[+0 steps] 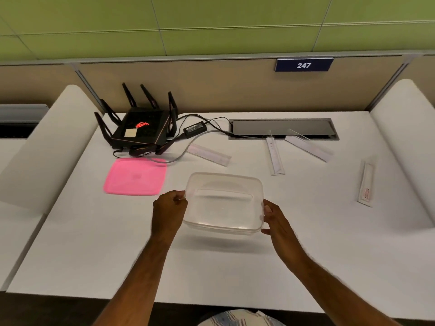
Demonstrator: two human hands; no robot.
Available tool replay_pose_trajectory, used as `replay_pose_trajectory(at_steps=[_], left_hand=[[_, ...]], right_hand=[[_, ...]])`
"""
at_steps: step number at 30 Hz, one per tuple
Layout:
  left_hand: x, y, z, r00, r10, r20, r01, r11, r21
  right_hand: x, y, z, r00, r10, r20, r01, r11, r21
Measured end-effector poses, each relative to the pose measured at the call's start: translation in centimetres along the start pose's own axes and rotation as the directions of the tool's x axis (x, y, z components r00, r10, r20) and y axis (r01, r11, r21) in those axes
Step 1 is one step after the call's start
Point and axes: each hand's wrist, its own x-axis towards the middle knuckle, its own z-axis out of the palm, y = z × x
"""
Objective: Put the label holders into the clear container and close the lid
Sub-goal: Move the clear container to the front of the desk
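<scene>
- Clear container point(223, 203): see-through, colourless, faintly milky at the rim.
- Lid point(136, 176): bright pink, plain.
- Label holders point(208, 154), point(275, 156), point(308, 145), point(366, 182): transparent with pale white strips; small red print on the far-right one.
- Bench point(94, 243): plain white.
- Router point(141, 130): black, glowing red emblem, beige square sticker on top.
- Power adapter point(195, 129): black, with black and grey cables.
- Sign point(303, 65): dark blue, white "247".
- Wall point(211, 24): green panels above tan partition.
- Garment point(240, 320) at bottom edge: pale, striped.

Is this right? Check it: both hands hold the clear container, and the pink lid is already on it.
Not quite. Both hands, left and right, do hold the container, but the pink lid lies on the desk to its left, not on it. The head view shows this.
</scene>
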Motion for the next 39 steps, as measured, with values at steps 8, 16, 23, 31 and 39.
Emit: replay_pose_trajectory(at_steps=[8, 16, 23, 31, 39], left_hand=[[-3.1, 1.2, 5.5, 0.99, 0.011, 0.138, -0.008, 1.0, -0.028], [-6.7, 1.3, 9.8, 0.97, 0.016, 0.244, -0.013, 1.0, -0.012], [-7.9, 0.7, 10.5, 0.966, -0.013, 0.259, 0.009, 1.0, 0.016], [-7.6, -0.1, 10.5, 0.97, -0.027, 0.24, 0.024, 1.0, 0.016], [-8.1, 0.3, 10.4, 0.98, -0.019, 0.2, 0.019, 1.0, 0.002]], right_hand=[[-0.9, 1.1, -5.5, 0.991, 0.033, -0.133, -0.029, 0.999, 0.031], [-2.4, 3.4, -10.0, 0.969, 0.118, -0.216, -0.102, 0.991, 0.084], [-2.9, 5.0, -10.9, 0.965, 0.174, -0.198, -0.153, 0.981, 0.116], [-2.4, 6.1, -11.1, 0.981, 0.114, -0.159, -0.112, 0.993, 0.023], [-0.8, 5.8, -11.1, 0.941, 0.018, -0.339, -0.065, 0.99, -0.128]])
